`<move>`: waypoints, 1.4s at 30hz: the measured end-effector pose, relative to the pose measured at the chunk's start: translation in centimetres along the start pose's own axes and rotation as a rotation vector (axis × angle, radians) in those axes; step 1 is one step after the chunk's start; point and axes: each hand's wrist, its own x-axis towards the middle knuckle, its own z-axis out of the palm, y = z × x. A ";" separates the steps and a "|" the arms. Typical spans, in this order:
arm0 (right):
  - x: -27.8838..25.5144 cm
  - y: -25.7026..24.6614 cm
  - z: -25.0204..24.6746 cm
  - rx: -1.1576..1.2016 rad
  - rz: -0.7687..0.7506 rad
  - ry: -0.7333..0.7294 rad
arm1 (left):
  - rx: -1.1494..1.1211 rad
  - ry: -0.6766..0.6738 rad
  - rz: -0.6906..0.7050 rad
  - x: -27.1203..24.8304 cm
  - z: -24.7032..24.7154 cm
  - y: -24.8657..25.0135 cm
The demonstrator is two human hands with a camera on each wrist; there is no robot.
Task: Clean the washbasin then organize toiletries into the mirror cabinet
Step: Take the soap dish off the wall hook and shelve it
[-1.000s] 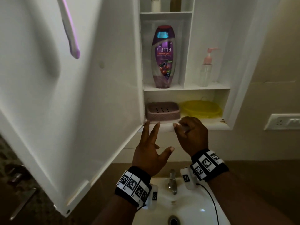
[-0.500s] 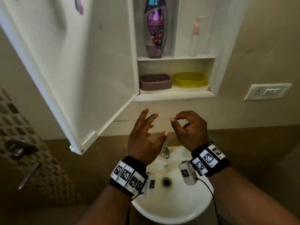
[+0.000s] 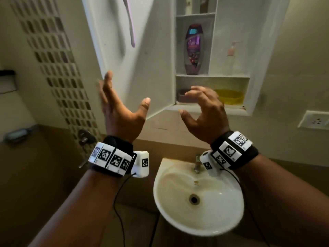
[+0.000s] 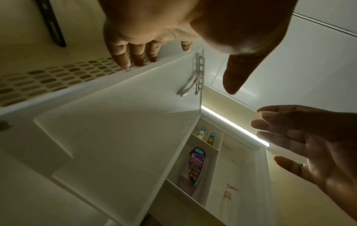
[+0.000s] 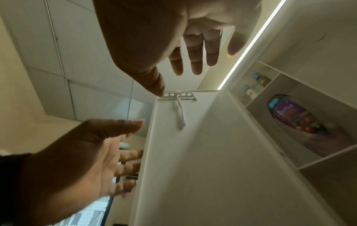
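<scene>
The mirror cabinet (image 3: 256,72) hangs open above the white washbasin (image 3: 222,216). My left hand (image 3: 124,97) is spread, its straight fingers (image 4: 123,59) lying against the free edge of the cabinet door (image 3: 151,65), thumb apart. My right hand (image 3: 187,102) hovers empty, fingers loosely bent, in front of the bottom shelf. A purple shower gel bottle (image 3: 193,49) and a pink pump bottle (image 3: 231,52) stand on the middle shelf. A mauve soap dish (image 3: 182,95), partly hidden by my right hand, and a yellow dish (image 3: 230,96) lie below. A toothbrush (image 3: 130,24) hangs inside the door.
A tap (image 3: 196,163) stands at the back of the basin. A wall socket (image 3: 315,120) is to the right of the cabinet. A patterned tile strip (image 3: 58,68) and a shower valve (image 3: 85,136) are on the left wall. Two small bottles (image 4: 206,134) stand on the top shelf.
Both hands have risen from below the cabinet. The left hand has swung left to the door's free edge. The right hand has opened slightly and now hovers before the bottom shelf.
</scene>
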 end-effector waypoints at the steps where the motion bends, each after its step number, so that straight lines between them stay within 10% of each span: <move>1: 1.2 -0.8 -0.4 -0.005 -0.021 0.017 | -0.025 -0.016 -0.008 0.6 -0.2 0.2; 10: 4.9 -4.7 -3.2 0.092 -0.040 0.002 | -0.239 -0.013 -0.157 -0.4 -1.5 3.3; 18: 2.6 -3.7 -4.5 0.163 0.024 0.045 | -0.436 -0.453 0.140 -2.9 2.1 6.2; 32: -0.5 8.8 -6.3 -0.241 0.508 -0.030 | 0.077 -0.750 0.403 -2.3 17.3 0.3; 42: -4.0 16.1 -0.8 -0.456 0.473 -0.088 | 0.354 -0.911 0.394 -2.5 23.4 -5.2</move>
